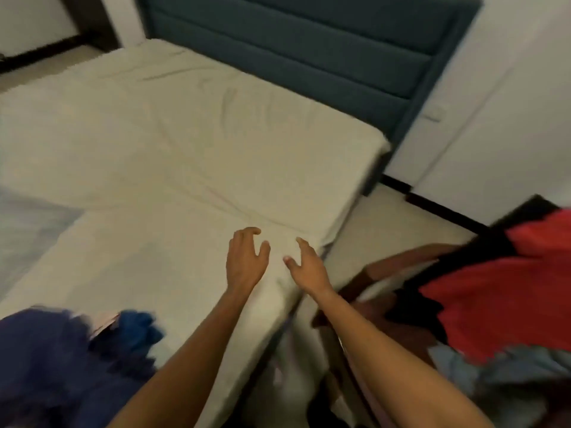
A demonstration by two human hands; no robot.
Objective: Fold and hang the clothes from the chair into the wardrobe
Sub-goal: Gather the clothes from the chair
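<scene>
Both my hands hover over the near right corner of the bed (173,143), holding nothing. My left hand (245,261) has loosely curled fingers. My right hand (304,267) is spread, fingers relaxed. To the right, a chair (389,273) carries a pile of clothes: a red garment (506,291) on top, black cloth beneath it, and a grey-blue piece (494,369) lower down. At the bottom left of the bed lie dark purple-blue clothes (55,359) and a brighter blue item (139,325). The picture is blurred.
A teal padded headboard (309,41) stands behind the cream mattress. White wall or door panels (509,103) rise at the right, with a dark skirting along the pale floor (386,223). A light grey-blue cloth (27,223) lies at the bed's left edge.
</scene>
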